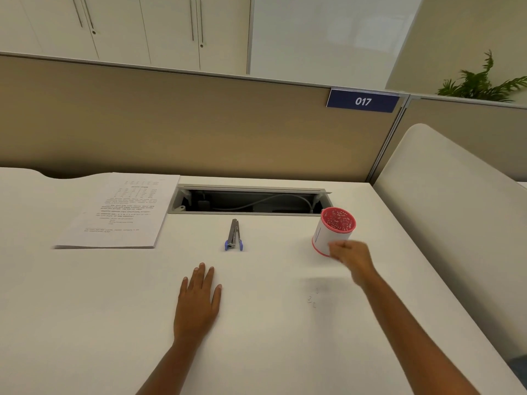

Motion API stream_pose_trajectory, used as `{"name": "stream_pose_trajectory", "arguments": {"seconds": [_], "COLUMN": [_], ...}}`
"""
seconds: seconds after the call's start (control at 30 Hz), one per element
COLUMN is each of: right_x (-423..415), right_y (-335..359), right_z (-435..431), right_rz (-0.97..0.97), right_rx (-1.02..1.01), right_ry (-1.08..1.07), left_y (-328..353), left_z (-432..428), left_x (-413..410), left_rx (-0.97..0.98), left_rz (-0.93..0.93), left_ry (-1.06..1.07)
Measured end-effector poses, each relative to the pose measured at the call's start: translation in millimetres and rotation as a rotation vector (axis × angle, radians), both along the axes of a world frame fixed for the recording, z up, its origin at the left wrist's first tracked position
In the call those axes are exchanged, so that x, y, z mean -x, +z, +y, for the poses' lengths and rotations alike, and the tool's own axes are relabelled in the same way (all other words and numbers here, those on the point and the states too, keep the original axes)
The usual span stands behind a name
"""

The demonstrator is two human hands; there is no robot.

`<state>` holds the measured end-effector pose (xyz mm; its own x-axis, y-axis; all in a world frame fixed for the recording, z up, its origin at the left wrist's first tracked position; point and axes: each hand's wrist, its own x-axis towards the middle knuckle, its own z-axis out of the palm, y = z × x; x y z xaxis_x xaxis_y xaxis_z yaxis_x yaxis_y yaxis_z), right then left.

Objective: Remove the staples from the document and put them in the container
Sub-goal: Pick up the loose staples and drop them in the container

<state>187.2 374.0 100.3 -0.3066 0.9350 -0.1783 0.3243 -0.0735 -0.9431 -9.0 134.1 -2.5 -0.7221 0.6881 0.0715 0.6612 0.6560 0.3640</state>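
Note:
A round pink and white container [333, 230] stands at the right of the white desk [114, 309], tilted slightly. My right hand [352, 262] is at its near lower side, fingers curled against it. My left hand [198, 297] lies flat on the desk, fingers spread, holding nothing. The stapled document [117, 212] lies at the far left, text upside down to me. A grey staple remover with blue grips [233, 236] lies mid-desk, beyond my left hand. A few small loose staples [312, 299] lie on the desk near my right forearm.
An open cable tray [251, 201] with wires is sunk into the desk's far edge. A beige partition with a blue "017" sign [362, 101] rises behind. A white curved divider [445, 201] bounds the right side.

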Motion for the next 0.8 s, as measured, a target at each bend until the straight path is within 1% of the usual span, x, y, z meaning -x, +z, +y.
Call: {"name": "stream_pose_trajectory", "arguments": {"seconds": [0.07,0.13,0.2,0.27,0.37,0.47,0.53,0.6,0.67,0.73,0.8], "right_x": [9,20,28,32,29,22,15,7,-1,-9,-13], "right_y": [22,41,54,56,48,34,17,-6,-28,-45,-57], "right_z": [18,30,39,45,43,23,6,-9,-23,-36,-47], "right_rz": [-0.014,-0.091,-0.152,-0.220,-0.292,-0.263,-0.264,-0.319,-0.418,-0.521,-0.608], "right_rx": [-0.122,-0.284,-0.450,-0.535,-0.555,-0.596,-0.583,-0.516,-0.453,-0.468,-0.531], "right_ry": [-0.060,-0.121,-0.124,-0.094,-0.085,-0.069,-0.028,0.065,0.179,0.290,0.405], "left_y": [0,0,-1,-2,-3,-3,-4,-5,-5,-6,-5], "left_z": [0,-1,0,0,0,1,1,1,1,2,2], "left_x": [0,0,1,2,1,2,2,2,1,1,1], "left_rx": [0.007,0.013,0.006,0.000,-0.011,-0.019,-0.029,-0.041,-0.053,-0.079,-0.082], "left_rz": [0.003,0.009,0.015,0.017,0.025,0.032,0.034,0.040,0.033,0.040,0.024], "left_ry": [0.005,0.012,0.011,0.010,-0.003,-0.006,-0.009,-0.011,-0.014,-0.017,-0.020]}}
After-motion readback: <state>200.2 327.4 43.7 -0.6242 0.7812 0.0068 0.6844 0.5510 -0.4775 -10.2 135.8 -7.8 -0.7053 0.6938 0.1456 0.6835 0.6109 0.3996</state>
